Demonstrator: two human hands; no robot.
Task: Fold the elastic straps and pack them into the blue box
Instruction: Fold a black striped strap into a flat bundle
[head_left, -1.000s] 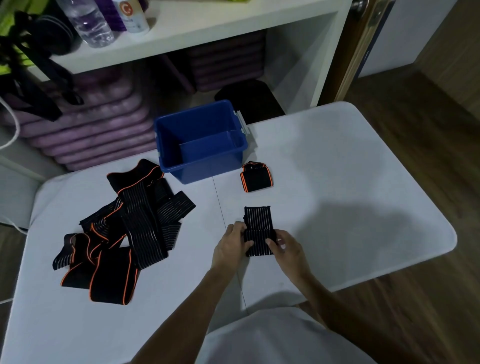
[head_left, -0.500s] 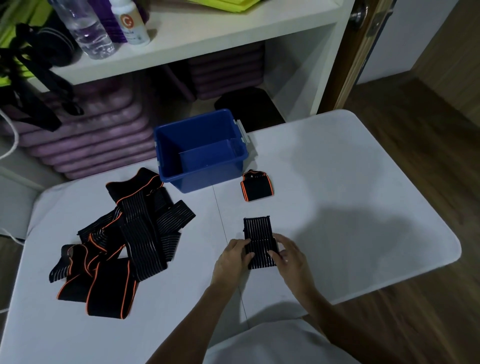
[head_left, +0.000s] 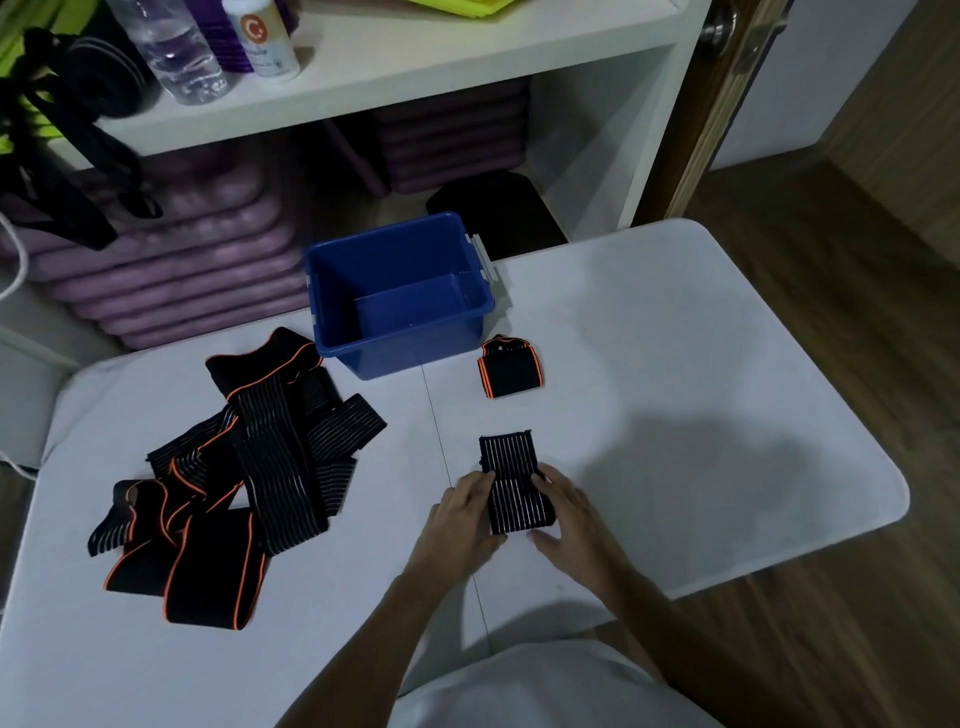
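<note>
A black striped elastic strap (head_left: 511, 480), folded into a short stack, lies on the white table (head_left: 675, 389) in front of me. My left hand (head_left: 462, 514) grips its left edge and my right hand (head_left: 569, 512) holds its right edge, fingers curled over the near fold. A small folded black strap with orange trim (head_left: 510, 368) lies just right of the blue box (head_left: 363, 340). The box stands open at the table's far edge, and nothing shows inside it. A tangled heap of black and orange straps (head_left: 234, 478) covers the left of the table.
Behind the table stands a white shelf (head_left: 415, 67) with a water bottle (head_left: 171, 49) and a white bottle (head_left: 262, 39). Purple mats (head_left: 171, 270) are stacked below it. Wooden floor (head_left: 857, 312) lies to the right, past the table's rounded edge.
Both hands have stayed on the striped strap; the fold under them has been pressed flatter and longer toward me. The camera view has tilted slightly, nothing else on the table moved.
</note>
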